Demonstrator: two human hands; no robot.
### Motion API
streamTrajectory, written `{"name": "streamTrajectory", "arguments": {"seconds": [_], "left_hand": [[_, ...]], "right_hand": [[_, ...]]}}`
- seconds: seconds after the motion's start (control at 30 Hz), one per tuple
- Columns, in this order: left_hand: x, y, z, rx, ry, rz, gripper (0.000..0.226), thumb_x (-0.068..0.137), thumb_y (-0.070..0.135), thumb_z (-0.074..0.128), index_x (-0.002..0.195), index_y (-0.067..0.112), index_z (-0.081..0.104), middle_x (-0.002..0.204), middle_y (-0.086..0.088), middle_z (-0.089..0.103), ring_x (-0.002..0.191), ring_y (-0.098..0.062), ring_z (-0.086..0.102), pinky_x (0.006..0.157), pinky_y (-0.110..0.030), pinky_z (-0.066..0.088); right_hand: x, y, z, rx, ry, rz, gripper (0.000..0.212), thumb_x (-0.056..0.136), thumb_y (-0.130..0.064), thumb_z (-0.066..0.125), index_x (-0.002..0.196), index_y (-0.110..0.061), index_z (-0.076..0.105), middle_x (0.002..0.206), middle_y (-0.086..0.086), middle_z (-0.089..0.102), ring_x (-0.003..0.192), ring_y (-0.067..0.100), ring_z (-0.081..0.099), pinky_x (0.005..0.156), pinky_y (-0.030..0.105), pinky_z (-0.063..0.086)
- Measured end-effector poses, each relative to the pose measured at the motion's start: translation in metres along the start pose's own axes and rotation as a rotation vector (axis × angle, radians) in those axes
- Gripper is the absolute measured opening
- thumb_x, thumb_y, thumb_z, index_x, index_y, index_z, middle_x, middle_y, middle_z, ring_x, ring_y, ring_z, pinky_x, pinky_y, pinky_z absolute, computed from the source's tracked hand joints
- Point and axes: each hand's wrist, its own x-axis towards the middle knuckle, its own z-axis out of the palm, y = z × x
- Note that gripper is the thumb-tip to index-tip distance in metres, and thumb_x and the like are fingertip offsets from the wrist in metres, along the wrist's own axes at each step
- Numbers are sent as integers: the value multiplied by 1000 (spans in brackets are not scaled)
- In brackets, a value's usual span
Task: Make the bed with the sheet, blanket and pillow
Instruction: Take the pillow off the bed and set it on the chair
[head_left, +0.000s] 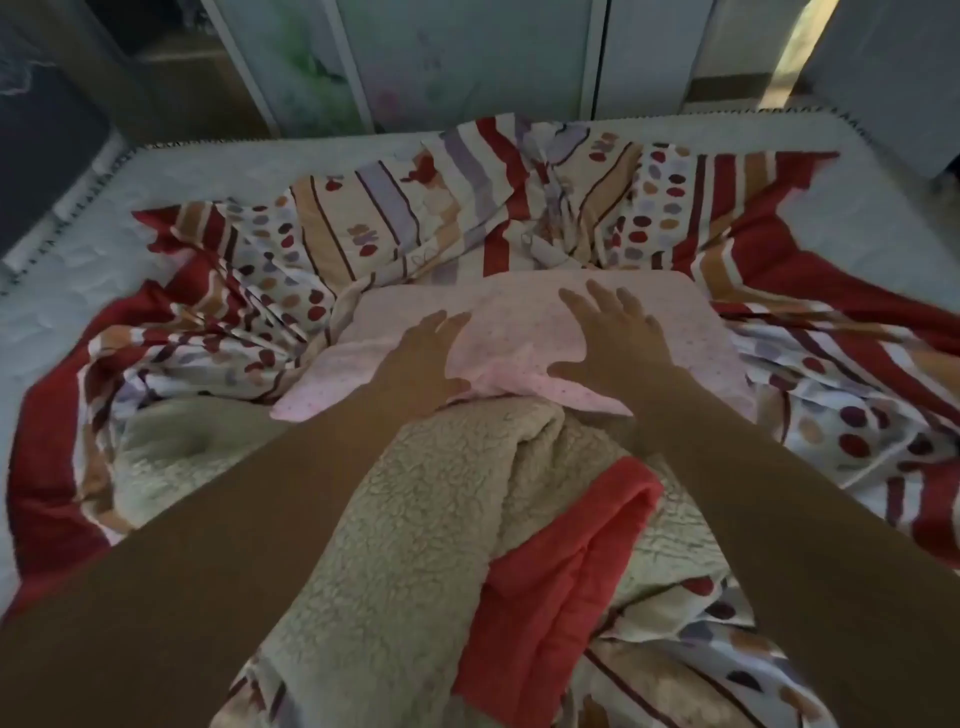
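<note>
Pillow (519, 332), pink and dotted, lies mid-bed on the crumpled striped sheet (363, 218), its near edge touching the bunched fleece blanket (415, 519). My left hand (423, 361) and my right hand (610, 345) both rest flat on it, fingers straight and spread, gripping nothing; bare mattress (883, 208) shows beyond

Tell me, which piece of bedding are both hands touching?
The pale pink dotted pillow: the left hand and right hand rest on it, unlike the striped sheet around it or the fleecy blanket.
</note>
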Motion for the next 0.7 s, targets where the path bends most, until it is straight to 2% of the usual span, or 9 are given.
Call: {"name": "streamTrajectory", "arguments": {"seconds": [0.07, 0.13, 0.23, 0.33, 0.43, 0.53, 0.6, 0.63, 0.7], "left_hand": [[10, -10, 16, 51, 5, -4, 102, 78, 43, 80, 157, 31, 18, 163, -10, 21, 148, -32, 24, 116, -49, 31], [14, -22, 30, 111, 9, -59, 109, 72, 44, 83, 158, 31, 18, 163, -11, 22, 147, -33, 27, 113, -51, 35], [20, -35, 50, 169, 46, -107, 110, 71, 43, 84, 158, 27, 18, 161, -12, 25, 145, -34, 30, 109, -54, 38], [19, -37, 67, 221, -8, -133, 95, 79, 45, 72, 156, 23, 22, 155, -8, 35, 137, -33, 40, 106, -53, 42], [23, -37, 81, 350, 13, -140, 74, 83, 35, 64, 149, 20, 36, 135, -7, 56, 115, -33, 58, 89, -46, 50], [28, -28, 81, 365, 94, -156, 28, 88, 22, 62, 116, 18, 57, 101, -6, 64, 90, -31, 64, 72, -39, 51], [29, -17, 78, 255, 116, -190, 8, 93, 21, 60, 101, 18, 59, 89, -3, 60, 80, -27, 58, 65, -32, 44], [30, -13, 77, 204, 137, -176, 9, 95, 22, 59, 102, 17, 63, 90, -5, 62, 82, -28, 59, 67, -33, 45], [30, -7, 68, 188, 177, -128, 19, 96, 19, 56, 110, 12, 66, 106, -14, 67, 99, -36, 63, 84, -43, 50]], "right_hand": [[11, 9, 18, -75, -26, 50, 115, 74, -73, 70, 158, -40, -2, 168, -5, -9, 153, 36, -5, 116, 71, 14], [19, 17, 37, -120, -60, 95, 126, 68, -78, 70, 156, -41, -13, 166, -5, -17, 152, 39, -10, 113, 75, 13], [25, 24, 63, -217, -54, 88, 133, 64, -78, 72, 154, -37, -17, 166, -1, -14, 151, 43, -4, 109, 78, 18], [27, 27, 86, -300, -7, 89, 130, 67, -70, 76, 155, -33, -13, 166, 3, -1, 150, 44, 7, 107, 76, 23], [32, 26, 101, -322, 81, 98, 116, 71, -58, 79, 156, -32, 5, 162, 2, 23, 145, 43, 25, 105, 73, 30], [32, 28, 108, -341, 163, 60, 88, 79, -40, 75, 153, -33, 28, 150, 3, 46, 131, 40, 46, 103, 65, 36], [31, 32, 105, -340, 227, 45, 70, 75, -30, 78, 139, -30, 50, 129, 2, 63, 114, 36, 59, 97, 58, 42], [29, 33, 102, -347, 282, 44, 58, 72, -27, 80, 126, -29, 60, 114, 0, 69, 102, 33, 64, 92, 54, 45], [25, 36, 97, -338, 371, 45, 37, 72, -25, 80, 107, -29, 69, 92, -3, 72, 85, 29, 65, 84, 47, 47]]}}
